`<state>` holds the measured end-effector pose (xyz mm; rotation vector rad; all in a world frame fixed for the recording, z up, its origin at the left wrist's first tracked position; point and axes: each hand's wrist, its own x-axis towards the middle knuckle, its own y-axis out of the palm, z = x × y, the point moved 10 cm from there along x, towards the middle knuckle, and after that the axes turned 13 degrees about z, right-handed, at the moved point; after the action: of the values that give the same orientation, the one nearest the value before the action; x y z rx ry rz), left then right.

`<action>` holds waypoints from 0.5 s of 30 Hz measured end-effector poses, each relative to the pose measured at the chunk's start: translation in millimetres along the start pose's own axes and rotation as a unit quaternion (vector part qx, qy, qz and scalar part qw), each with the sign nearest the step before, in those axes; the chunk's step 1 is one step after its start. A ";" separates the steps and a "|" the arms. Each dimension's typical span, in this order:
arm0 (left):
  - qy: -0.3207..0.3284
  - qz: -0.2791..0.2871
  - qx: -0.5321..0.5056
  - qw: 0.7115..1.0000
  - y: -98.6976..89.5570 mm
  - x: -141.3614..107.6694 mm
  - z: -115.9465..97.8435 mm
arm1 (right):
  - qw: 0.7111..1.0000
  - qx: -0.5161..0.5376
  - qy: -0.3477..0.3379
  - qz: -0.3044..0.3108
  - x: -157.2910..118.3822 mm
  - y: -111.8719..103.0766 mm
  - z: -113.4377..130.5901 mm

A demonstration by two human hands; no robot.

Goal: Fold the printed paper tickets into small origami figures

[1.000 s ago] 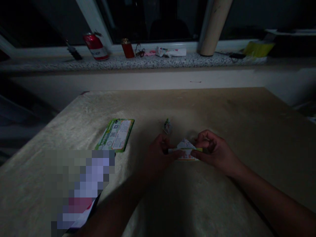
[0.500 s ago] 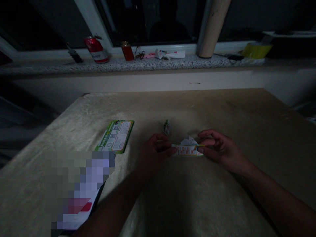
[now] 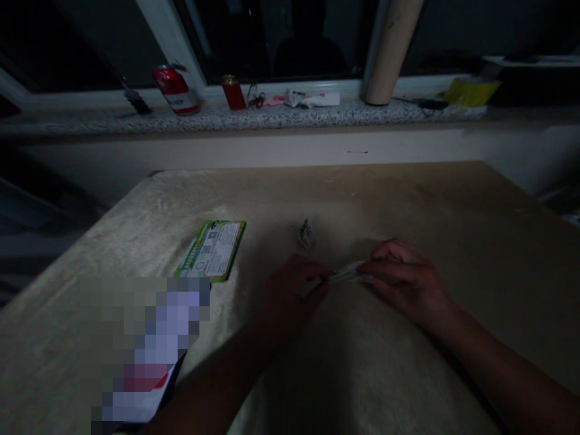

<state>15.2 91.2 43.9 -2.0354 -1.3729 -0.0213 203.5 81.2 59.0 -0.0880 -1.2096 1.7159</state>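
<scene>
The table (image 3: 181, 202) has a pale, mottled top, brighter on its left half and browner toward the far right, in a dimly lit room. Past its far edge a low white wall rises to a speckled stone sill (image 3: 254, 118) under a dark window (image 3: 281, 42) with a faint reflection in it. Along the sill, from left to right, stand a red can (image 3: 176, 90), a small orange-red container (image 3: 234, 93), a crumpled white wrapper (image 3: 319, 98), a thick tan tube (image 3: 393, 54) and something yellow (image 3: 471, 92). The folded paper (image 3: 352, 272) is between the two hands, over the middle of the table just right of centre. Its long axis runs roughly left to right — the narrow end points left, at the left hand (image 3: 296, 290), while the wider part goes under the fingers of the right hand (image 3: 408, 275). The left hand pinches that narrow end between thumb and fingers; the right grips the other side, hiding part of it. Beyond the left hand lies a small crumpled-looking piece (image 3: 306, 234), apart from both hands. On the left rests a green-edged printed card (image 3: 212, 251), and near it a pixelated, pale flat object (image 3: 158, 350), partly behind the left forearm.
</scene>
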 end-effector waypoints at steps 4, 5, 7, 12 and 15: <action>0.053 -0.017 0.043 0.998 -5.4 -1.1 -12.6 | 0.999 -0.038 -0.031 0.006 0.9 -2.4 8.5; 0.044 -0.012 0.044 0.998 -4.7 -0.9 -10.9 | 0.999 -0.035 -0.035 0.007 0.4 -2.1 8.5; 0.013 0.026 0.032 0.999 2.3 0.4 -4.9 | 1.000 -0.018 -0.019 0.010 -1.4 -0.6 4.2; -0.069 0.097 -0.042 0.992 19.3 -0.9 13.1 | 0.994 0.073 0.079 0.013 -9.8 6.2 -16.1; -0.103 0.087 -0.078 0.988 21.3 -3.3 22.9 | 0.981 0.166 0.101 0.020 -10.9 14.2 -19.5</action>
<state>23.5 96.1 14.0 -2.3365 -1.3470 0.1668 210.1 86.2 34.0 -0.0820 -0.7675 1.8719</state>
